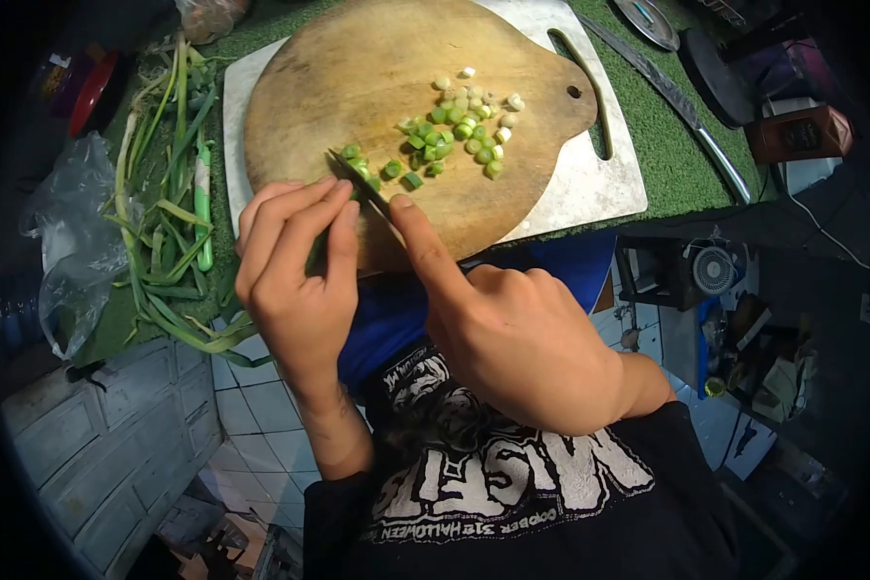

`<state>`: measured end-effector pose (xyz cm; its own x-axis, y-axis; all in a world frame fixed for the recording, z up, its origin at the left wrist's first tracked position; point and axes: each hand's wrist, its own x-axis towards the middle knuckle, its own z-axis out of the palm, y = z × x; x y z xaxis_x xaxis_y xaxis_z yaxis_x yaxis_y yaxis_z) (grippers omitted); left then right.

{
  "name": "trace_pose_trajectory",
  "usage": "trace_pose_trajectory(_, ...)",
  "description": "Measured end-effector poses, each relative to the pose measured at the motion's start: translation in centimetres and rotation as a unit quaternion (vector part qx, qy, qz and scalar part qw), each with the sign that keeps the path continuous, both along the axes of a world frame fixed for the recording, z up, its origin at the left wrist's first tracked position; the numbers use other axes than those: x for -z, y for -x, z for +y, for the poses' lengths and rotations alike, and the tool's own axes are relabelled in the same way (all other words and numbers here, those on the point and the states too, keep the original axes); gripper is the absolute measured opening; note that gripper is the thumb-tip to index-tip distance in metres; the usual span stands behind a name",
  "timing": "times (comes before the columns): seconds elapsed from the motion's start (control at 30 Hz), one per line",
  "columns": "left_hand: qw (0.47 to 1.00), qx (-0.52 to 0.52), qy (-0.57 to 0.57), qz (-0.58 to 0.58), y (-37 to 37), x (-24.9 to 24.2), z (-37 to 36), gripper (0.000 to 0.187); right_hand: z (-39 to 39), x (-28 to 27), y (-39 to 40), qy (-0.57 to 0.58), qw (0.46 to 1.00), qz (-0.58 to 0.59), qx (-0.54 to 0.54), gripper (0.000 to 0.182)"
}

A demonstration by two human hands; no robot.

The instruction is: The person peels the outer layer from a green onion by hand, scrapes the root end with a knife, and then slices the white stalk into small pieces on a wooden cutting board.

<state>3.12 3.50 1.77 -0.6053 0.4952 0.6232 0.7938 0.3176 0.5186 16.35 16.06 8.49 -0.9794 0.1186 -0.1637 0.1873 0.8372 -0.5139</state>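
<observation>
My right hand [512, 338] is closed round a knife, its index finger stretched along the back of the dark blade [362, 182]. The blade points up and left over the round wooden cutting board [319, 77]. Just left of the blade, my left hand [300, 251] has its fingers bent and pressed together at the board's lower left; a bit of green shows beneath them, mostly hidden. Freshly cut green pieces [351, 152] lie beside the blade tip. Farther right on the board is a loose heap of chopped green onion [430, 142], with paler slices towards the right.
A white board [590, 193] lies under the wooden one on a green mat [662, 159]. Left are long green onion stalks [164, 208], a green-handled tool [203, 208] and a clear plastic bag [72, 242]. A large knife [686, 111] and brown box [802, 133] are right.
</observation>
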Motion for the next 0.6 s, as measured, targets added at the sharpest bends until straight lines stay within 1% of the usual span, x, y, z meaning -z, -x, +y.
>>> trace_pose_trajectory(0.1, 1.0, -0.014, -0.005, -0.008, -0.1, 0.1, 0.2, 0.017, 0.6, 0.0, -0.4, 0.004, 1.0, -0.004, 0.002, 0.086)
trace_pose_trajectory(0.13, 1.0, -0.014, -0.005, -0.009, -0.1, 0.2, 0.2, 0.017, 0.8, 0.2, -0.7, 0.003, 1.0, 0.003, 0.007, 0.083)
trace_pose_trajectory(0.2, 0.996, -0.005, -0.04, -0.081, 0.0, 0.4, 0.1, 0.016, 1.0, 0.2, -1.0, 0.002, 1.0, 0.01, 0.014, 0.081)
trace_pose_trajectory(0.33, 0.997, -0.017, -0.049, -0.063, 0.1, 0.6, 0.1, 0.017, 1.0, 0.2, -1.4, 0.008, 0.999, 0.032, 0.032, 0.081)
trace_pose_trajectory(0.4, 0.994, -0.018, -0.038, -0.096, -0.2, 0.4, -0.1, 0.011, 0.8, 0.2, -1.5, 0.015, 0.999, 0.041, 0.029, 0.08)
trace_pose_trajectory(0.43, 0.995, -0.017, -0.038, -0.096, -0.1, 0.4, -0.1, 0.011, 0.7, 0.3, -1.6, 0.012, 0.998, 0.052, 0.017, 0.079)
trace_pose_trajectory(0.6, 0.997, -0.011, -0.054, -0.057, -0.1, 0.5, 0.1, 0.011, 0.2, 0.3, -1.6, -0.002, 0.999, 0.054, -0.007, 0.078)
